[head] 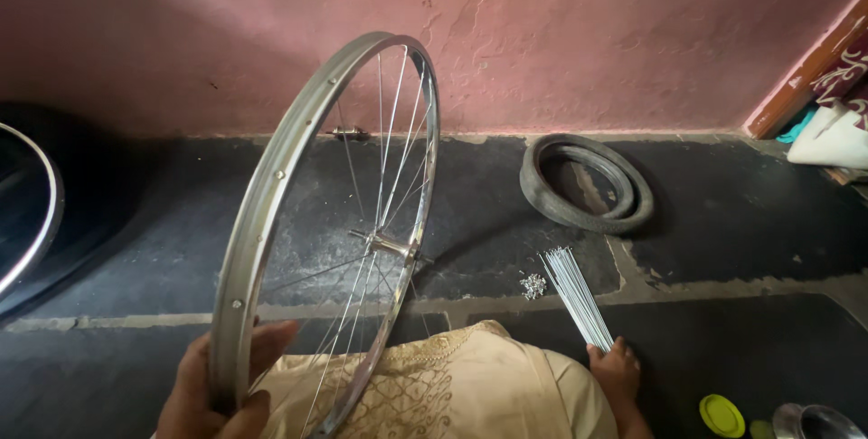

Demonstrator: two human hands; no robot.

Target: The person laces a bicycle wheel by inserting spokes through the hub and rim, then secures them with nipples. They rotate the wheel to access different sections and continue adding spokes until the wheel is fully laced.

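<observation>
My left hand (210,389) grips the lower edge of a shiny metal bicycle rim (262,195), which stands upright on edge in front of me. Thin spokes run from the rim to its hub (387,244). My right hand (616,368) rests on the floor at the near end of a bundle of loose silver spokes (572,287) and holds that end. A small heap of spoke nipples (533,285) lies just left of the bundle. My knee in cream embroidered cloth (452,389) sits between the hands.
A black tyre (584,184) lies flat near the pink wall (542,32). Another wheel (27,213) shows at the left edge. A yellow lid (721,415) and a metal cup (814,422) sit at bottom right. Cloth (832,136) lies at the right.
</observation>
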